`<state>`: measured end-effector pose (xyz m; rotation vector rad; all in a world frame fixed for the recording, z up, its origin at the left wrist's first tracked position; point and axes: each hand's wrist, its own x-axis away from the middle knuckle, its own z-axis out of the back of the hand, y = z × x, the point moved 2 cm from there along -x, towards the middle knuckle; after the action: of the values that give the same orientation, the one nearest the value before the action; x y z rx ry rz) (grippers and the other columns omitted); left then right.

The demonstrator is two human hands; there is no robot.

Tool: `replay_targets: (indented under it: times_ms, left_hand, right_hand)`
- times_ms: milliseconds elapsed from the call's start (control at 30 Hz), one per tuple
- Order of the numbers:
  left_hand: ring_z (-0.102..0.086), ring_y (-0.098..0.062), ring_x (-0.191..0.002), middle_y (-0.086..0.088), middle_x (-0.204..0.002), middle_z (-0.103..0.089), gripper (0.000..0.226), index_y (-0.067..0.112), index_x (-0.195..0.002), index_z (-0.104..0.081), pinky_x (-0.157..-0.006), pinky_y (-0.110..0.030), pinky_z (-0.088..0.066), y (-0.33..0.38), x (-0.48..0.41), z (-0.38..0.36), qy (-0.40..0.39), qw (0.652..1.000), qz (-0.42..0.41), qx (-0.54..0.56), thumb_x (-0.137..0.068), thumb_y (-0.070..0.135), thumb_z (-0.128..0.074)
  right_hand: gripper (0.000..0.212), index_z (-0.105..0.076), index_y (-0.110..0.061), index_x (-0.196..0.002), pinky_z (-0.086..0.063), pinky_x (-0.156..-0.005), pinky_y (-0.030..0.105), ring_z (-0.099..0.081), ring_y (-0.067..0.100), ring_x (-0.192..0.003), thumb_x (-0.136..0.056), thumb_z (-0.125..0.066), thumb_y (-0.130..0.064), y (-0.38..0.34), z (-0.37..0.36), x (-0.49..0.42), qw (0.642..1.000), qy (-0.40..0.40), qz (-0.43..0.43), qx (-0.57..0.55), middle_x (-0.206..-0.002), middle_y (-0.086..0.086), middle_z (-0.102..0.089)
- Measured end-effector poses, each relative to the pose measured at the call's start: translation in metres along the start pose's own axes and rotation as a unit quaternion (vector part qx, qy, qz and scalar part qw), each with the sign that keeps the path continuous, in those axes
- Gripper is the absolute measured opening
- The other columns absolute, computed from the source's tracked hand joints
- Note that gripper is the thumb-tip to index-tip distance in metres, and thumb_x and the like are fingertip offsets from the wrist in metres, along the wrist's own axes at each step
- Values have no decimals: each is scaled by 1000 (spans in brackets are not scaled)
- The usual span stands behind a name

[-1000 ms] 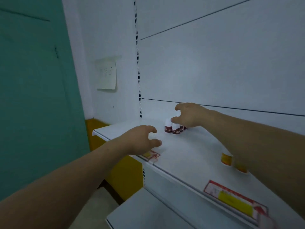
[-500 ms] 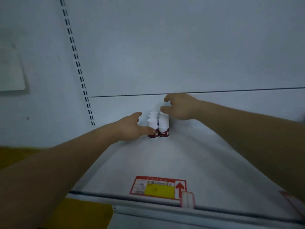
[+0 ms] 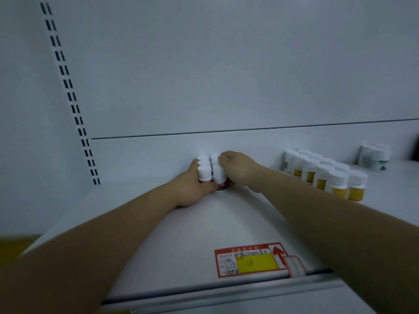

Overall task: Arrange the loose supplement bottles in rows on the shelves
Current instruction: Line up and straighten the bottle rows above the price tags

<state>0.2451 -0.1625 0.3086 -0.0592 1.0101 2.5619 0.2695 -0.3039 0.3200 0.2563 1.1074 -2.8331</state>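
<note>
Left grip (image 3: 192, 188) cups left flank of red-label bottles (image 3: 218, 175); right grip (image 3: 238, 169) curls round right flank, cluster between both, deep on shelf (image 3: 226, 223). Advice: squeeze evenly, low on bodies, square rows against back panel (image 3: 249, 143); avoid tipping.

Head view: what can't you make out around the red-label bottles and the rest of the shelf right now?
All in the head view:
- the red-label bottles: the left hand and right hand cup their sides, hiding most labels and how many stand behind the front pair.
- the price tag: handwriting too blurred to read.
- the yellow-label bottles: label print too small.
- the pack at far right: blurred, contents unclear.
</note>
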Motion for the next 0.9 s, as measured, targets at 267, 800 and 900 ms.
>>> replay_targets:
  times_ms: [267, 800, 900]
  left_hand:
    - [-41, -13, -126, 5, -135, -41, 93, 16, -151, 6, -86, -11, -27, -1, 6, 3, -12, 998, 53, 9, -89, 29, -61]
    - [-23, -12, -140, -1, -156, -21, 56, 16, -149, -20, -92, -4, -13, -1, 5, 5, 17, 996, -18, -87, -99, 28, -42]
    - [-10, -9, -145, 4, -160, -4, 65, 20, -151, -14, -103, -12, -8, -5, 3, 5, 12, 995, -9, -100, -97, 33, -47]
  right_hand:
    - [38, -58, -2, -113, -32, -86, 25, -49, 29, -114, -104, -29, -25, -4, 3, 12, 993, -12, 108, 36, -124, 12, -58]
    - [42, -49, -8, -131, -22, -100, 22, -34, 18, -132, -104, -22, -26, 3, -1, 8, 983, -45, 131, 121, -141, 11, -45]
    - [41, -50, -3, -128, -21, -96, 20, -34, 20, -131, -104, -22, -22, 3, -1, 9, 984, -42, 125, 121, -139, 13, -47]
